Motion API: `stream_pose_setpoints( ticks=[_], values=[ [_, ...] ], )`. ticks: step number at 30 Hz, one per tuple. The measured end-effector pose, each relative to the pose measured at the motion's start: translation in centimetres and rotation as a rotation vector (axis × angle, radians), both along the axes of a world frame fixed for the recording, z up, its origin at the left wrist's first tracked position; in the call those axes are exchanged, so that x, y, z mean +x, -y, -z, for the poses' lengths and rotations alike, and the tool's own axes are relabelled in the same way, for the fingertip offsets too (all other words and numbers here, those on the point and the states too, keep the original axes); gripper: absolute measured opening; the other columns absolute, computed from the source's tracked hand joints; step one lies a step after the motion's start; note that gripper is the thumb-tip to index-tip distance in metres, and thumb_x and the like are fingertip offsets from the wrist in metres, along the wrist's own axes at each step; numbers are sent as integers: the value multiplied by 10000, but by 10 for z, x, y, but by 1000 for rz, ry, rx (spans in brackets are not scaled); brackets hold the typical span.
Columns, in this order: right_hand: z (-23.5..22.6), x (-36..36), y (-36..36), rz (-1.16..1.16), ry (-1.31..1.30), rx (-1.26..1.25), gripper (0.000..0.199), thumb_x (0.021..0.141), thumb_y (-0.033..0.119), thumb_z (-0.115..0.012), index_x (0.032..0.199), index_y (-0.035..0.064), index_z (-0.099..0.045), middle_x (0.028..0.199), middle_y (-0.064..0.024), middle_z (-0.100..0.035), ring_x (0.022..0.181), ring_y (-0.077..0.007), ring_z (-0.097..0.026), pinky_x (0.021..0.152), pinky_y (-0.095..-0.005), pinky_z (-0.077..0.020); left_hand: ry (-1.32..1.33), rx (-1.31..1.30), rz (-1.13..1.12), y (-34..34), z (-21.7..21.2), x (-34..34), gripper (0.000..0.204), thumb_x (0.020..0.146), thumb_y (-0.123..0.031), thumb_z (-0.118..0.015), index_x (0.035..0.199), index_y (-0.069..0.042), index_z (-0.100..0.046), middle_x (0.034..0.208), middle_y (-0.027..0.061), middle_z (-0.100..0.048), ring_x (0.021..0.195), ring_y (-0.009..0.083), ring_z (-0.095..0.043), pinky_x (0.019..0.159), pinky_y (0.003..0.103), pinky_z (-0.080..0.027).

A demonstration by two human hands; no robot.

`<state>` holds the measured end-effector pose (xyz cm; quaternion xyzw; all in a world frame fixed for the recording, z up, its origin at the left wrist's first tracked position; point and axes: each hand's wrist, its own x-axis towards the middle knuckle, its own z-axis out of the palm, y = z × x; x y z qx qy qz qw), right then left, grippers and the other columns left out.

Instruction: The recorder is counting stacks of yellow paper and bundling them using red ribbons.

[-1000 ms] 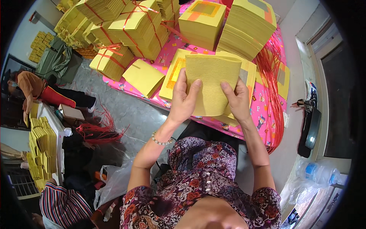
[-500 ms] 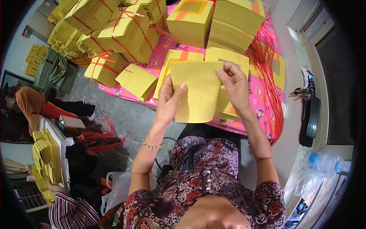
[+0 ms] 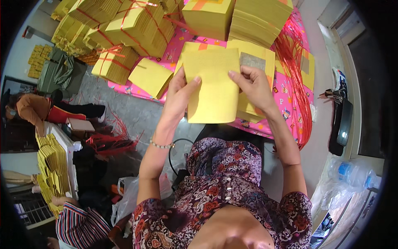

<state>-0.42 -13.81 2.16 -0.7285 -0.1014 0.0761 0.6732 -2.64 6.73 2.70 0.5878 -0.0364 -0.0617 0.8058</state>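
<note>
Between my two hands I hold a folded stack of yellow paper point(image 3: 213, 93) upright over the near edge of a pink-covered table. My left hand point(image 3: 182, 89) grips its left side, the thumb lying on the front face. On the right side, my right hand point(image 3: 251, 85) pinches the edge between thumb and bent fingers. Behind the held stack lie flat yellow paper sheets with orange and grey patches point(image 3: 255, 62), partly hidden. To the left rests another folded yellow stack point(image 3: 150, 77) on the table.
Tall yellow paper blocks point(image 3: 261, 23) stand at the back, and bundles tied with red strips point(image 3: 134, 29) fill the back left. Red plastic strips point(image 3: 292, 70) hang over the table's right side. Two other people work at the left by a white table point(image 3: 66, 145) of yellow paper.
The stack has risen a little, and its fine layered edges no longer show on the face toward me, which looks smooth. My right hand has shifted slightly along its side.
</note>
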Motion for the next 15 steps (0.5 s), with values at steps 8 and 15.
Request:
stream_pose_setpoints(
  ticks=[8,15],
  values=[
    [0,2,3,-121,-124,-93,290,908,266,-589,985,-7,-648,791,-20,-665,672,-56,-609,586,-206,-479,-33,-36,45,-2,2,18,346,910,-32,-492,1246,24,-436,1161,121,-582,1034,159,-580,886,292,-458],
    [-7,1,-4,-64,-240,-58,327,890,320,-605,907,0,-669,718,-5,-642,588,-42,-554,500,-201,-419,-166,-41,48,-7,11,33,293,912,-55,-509,1186,41,-468,1102,127,-600,986,164,-594,855,295,-475]
  ],
)
